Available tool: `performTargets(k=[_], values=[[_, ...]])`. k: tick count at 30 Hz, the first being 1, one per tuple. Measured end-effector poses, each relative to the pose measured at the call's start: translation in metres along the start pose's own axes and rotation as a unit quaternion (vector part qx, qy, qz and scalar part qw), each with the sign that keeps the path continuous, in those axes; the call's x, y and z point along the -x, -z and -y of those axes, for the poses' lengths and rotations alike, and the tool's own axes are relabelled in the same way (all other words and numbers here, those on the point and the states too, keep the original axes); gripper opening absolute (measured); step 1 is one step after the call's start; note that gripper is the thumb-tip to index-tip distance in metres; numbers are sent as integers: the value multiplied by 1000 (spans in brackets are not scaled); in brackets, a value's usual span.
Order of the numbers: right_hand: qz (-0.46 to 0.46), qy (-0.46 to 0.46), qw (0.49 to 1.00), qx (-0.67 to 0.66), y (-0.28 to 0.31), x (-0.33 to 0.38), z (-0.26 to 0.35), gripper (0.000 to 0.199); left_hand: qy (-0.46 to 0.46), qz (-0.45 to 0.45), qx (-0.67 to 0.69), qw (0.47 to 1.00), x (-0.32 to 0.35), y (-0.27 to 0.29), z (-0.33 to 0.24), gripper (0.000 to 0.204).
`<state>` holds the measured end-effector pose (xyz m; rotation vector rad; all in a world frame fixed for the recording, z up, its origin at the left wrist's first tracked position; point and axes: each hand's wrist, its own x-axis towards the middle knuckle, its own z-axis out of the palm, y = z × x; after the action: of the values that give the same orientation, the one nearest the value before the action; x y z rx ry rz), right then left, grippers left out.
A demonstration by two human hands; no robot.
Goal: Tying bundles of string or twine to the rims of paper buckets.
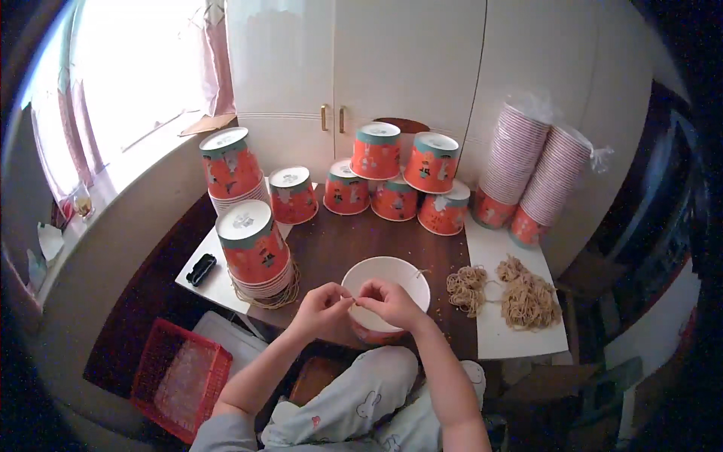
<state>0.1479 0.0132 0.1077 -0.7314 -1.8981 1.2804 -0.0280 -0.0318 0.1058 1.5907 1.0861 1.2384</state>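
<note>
A white-lined paper bucket [399, 268] stands upright at the table's front edge, its mouth facing up. Over its near left part, my left hand [324, 307] and my right hand [388, 301] meet, thumbs and forefingers pinched close together. Between the fingertips shows a tiny bit of what looks like tan cord [354, 300]; most of it is hidden by the fingers. Another piece of tan cord [422, 273] pokes out at the bucket's right rim. Left of my hands, an upside-down stack of orange-and-green buckets [256, 252] has loops of cord [290, 290] around its base.
Two bundles of tan cord [531, 297] lie on the right, partly on a white board [520, 339]. Several upturned buckets [376, 154] line the back. Tall nested bucket stacks [516, 151] stand back right. A black object [201, 269] and a red basket [215, 369] are at left.
</note>
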Motion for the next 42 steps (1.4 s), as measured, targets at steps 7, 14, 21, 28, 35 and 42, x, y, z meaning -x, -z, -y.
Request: performTargets(k=[7,14,21,28,35,42], values=[[9,-13,1000,-1,0,-1,-6,13,-18,-53,-27,998,0,-5,9,12],[30,-11,999,14,-2,0,3,10,-21,-90,-40,995,-2,-4,12,12],[48,-21,998,46,-3,1,6,4,-20,-110,-52,992,-2,-4,12,12],[82,-31,996,26,-1,1,8,4,-16,-112,-85,990,-1,-5,15,11],[84,-23,988,-124,1,2,5,6,-14,-102,-54,993,3,-5,23,11],[-14,-18,998,-51,4,-1,13,5,-171,-91,-170,966,0,3,-6,19]])
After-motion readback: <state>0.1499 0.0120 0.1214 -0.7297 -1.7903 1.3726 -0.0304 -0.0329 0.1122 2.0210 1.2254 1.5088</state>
